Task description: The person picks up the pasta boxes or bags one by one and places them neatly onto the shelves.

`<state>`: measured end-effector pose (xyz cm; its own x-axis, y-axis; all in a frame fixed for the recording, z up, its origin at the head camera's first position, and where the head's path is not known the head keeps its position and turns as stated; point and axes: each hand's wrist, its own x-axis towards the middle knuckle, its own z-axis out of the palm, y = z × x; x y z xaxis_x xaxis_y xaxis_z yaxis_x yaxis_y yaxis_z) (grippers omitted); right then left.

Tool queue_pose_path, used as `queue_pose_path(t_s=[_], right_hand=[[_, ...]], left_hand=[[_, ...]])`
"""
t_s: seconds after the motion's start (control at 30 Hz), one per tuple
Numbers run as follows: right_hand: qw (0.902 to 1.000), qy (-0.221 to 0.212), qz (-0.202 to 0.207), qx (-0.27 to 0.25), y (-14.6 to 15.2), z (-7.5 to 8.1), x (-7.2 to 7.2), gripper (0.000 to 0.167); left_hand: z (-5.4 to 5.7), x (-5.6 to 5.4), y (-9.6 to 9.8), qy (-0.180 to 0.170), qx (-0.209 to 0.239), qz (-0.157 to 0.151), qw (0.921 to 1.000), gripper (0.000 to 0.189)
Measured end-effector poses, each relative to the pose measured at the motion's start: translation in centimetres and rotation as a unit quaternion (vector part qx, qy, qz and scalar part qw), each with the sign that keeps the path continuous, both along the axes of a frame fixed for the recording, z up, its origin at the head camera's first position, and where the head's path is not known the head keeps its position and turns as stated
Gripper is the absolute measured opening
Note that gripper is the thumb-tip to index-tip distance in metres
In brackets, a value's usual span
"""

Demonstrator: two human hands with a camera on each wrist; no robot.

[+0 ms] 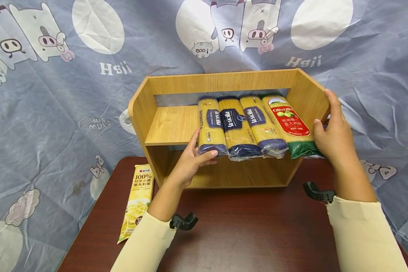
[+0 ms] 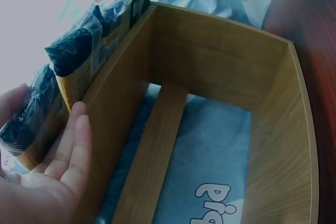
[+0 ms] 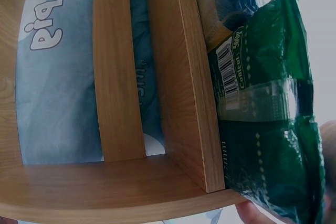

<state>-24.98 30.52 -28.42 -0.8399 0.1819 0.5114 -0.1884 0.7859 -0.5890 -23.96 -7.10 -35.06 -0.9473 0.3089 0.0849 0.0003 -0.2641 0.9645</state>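
Note:
Four packs of spaghetti lie side by side on the upper board of a wooden shelf (image 1: 171,122). At the left end is a yellow spaghetti pack (image 1: 212,126) with a dark blue label; my left hand (image 1: 190,160) holds its front end, thumb over it and fingers below. Beside it lie a darker blue-ended pack (image 1: 241,132) and another blue-labelled pack (image 1: 263,124). A red and green pack (image 1: 289,122) is at the right end, its green end (image 3: 262,114) overhanging the board. My right hand (image 1: 336,132) grips the shelf's right side panel, thumb inward near that pack.
Left of the shelf, a yellow pasta packet (image 1: 136,204) lies on the dark red table (image 1: 251,226). A patterned grey-blue cloth (image 1: 149,41) hangs behind. The lower compartment (image 2: 210,129) is open at the front. Black wrist mounts (image 1: 183,221) sit at both sleeves.

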Motion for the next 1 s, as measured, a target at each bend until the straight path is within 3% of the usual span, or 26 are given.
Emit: queue_pose_path(t_s=[0.27, 0.5, 1.0], right_hand=[[1.0, 0.001, 0.0, 0.001, 0.2, 0.0, 0.0, 0.076], [1.0, -0.002, 0.002, 0.003, 0.3, -0.1, 0.0, 0.077], [0.9999, -0.013, 0.002, 0.001, 0.1, -0.1, 0.0, 0.077]], left_hand=[[-0.3, 0.8, -0.1, 0.021, -0.029, 0.022, 0.9991, 0.1], [-0.6, 2.3, -0.8, 0.033, -0.065, 0.039, 0.9966, 0.095], [-2.1, 4.7, -4.6, 0.052, -0.149, 0.075, 0.9846, 0.053]])
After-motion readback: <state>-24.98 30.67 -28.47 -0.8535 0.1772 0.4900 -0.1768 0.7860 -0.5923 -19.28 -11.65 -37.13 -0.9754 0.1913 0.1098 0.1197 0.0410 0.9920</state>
